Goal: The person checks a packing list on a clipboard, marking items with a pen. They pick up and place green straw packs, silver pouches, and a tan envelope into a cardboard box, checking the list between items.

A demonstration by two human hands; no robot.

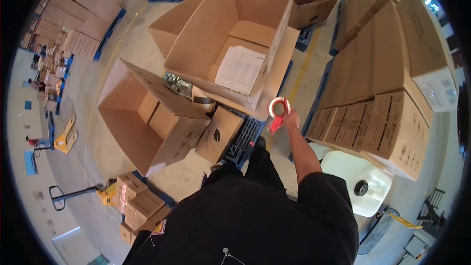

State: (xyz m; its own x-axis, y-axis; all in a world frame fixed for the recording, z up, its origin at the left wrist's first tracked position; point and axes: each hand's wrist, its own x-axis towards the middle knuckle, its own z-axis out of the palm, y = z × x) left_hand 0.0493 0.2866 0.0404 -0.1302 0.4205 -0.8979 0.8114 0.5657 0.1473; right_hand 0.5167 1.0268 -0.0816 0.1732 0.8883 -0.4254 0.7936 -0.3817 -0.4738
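Note:
My right hand [292,119] is closed around a red tape dispenser [276,122] with a tape roll on it, out in front of my body. Beside it stands a large open cardboard box [201,32] with white printed papers [240,67] lying on its bottom. Left of that, a second open box [184,140] leans at a tilt. Between this box and the blue pallet [251,135] is a smaller carton [222,135] with a dark leaf mark. My left hand is out of view.
Stacked cartons [363,64] rise on my right, above a white plastic tank [361,174] with a black cap. At left are a pallet jack [73,196], a small stack of cartons [140,203] and another yellow jack [65,137]. More loaded pallets line the far left.

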